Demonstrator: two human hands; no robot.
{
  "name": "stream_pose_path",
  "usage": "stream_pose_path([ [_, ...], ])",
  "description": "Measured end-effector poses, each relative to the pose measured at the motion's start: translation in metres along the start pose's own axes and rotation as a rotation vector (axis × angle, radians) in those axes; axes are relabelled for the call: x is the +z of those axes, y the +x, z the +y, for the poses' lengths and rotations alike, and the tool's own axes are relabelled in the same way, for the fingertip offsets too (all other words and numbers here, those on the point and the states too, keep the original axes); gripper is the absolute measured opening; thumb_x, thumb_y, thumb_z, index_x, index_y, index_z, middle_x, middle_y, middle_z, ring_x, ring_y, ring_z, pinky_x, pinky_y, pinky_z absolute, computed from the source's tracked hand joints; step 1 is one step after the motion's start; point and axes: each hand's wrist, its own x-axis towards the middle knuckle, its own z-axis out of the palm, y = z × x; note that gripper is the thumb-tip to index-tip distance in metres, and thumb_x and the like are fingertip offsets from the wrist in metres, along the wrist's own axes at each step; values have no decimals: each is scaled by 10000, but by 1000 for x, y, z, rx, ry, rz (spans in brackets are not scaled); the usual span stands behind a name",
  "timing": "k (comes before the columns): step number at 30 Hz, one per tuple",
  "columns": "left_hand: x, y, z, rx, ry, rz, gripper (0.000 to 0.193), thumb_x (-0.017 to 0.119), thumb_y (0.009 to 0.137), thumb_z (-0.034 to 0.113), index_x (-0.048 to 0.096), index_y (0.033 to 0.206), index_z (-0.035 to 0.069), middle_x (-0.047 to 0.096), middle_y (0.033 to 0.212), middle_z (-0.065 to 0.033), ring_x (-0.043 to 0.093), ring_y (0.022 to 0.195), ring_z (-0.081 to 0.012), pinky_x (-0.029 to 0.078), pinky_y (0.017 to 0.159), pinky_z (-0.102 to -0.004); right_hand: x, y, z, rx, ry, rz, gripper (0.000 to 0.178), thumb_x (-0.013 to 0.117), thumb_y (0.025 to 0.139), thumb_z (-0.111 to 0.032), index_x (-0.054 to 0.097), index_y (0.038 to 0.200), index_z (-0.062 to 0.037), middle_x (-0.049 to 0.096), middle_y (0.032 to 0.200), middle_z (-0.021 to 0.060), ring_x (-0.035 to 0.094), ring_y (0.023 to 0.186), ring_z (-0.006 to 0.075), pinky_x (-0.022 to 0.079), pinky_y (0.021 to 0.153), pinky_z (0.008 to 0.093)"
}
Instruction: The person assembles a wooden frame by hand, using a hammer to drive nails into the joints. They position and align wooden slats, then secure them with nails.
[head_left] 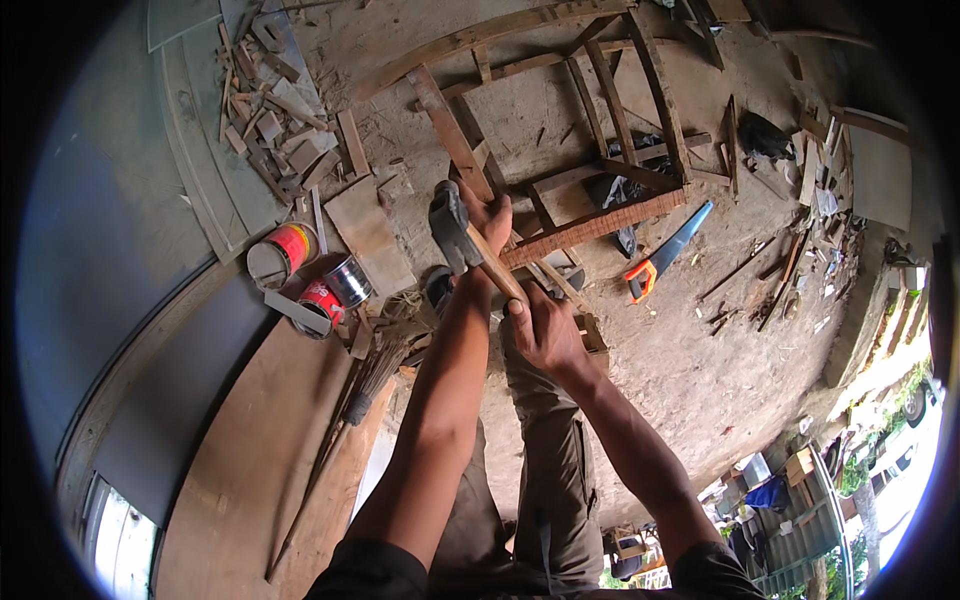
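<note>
While right fingers [546, 318] grasp hammer [490, 258] by handle [506, 280], head [453, 229] lies beyond them, near left fingers [501, 212], their grip unclear

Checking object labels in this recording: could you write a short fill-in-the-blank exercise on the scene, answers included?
1. The right hand grips a ____ by its wooden handle.
2. The saw blade is coloured ____.
3. The broom is on the person's ____ side.

Missing words: hammer; blue; left.

One hammer [489, 261] — one handsaw [672, 251]
</note>
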Motion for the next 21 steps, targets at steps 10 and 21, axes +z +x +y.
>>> stream_pose_path([
  [10, 13, -7, -40, -85, -258, 15, 624, 684, 828, 245, 370, 1324, 32, 489, 1192, -62, 462, 1103, -180, 443, 888, -298, 6, 3, 9, -61, 68, 53, 456, 354, 992, -388, 458, 829, 25, 481, 578, 267, 504, 577, 506, 395, 498, 496],
  [21, 12, -2, -19, -255, -469, -27, 614, 727, 773, 198, 346, 1197, -30, 548, 1011, -162, 523, 878, -216, 462, 770, -341, -4, 8, 28, -187, -140, 60, 425, 361, 986, -379, 486, 854, 5, 518, 572, 214, 565, 565, 464, 444, 478, 465],
])
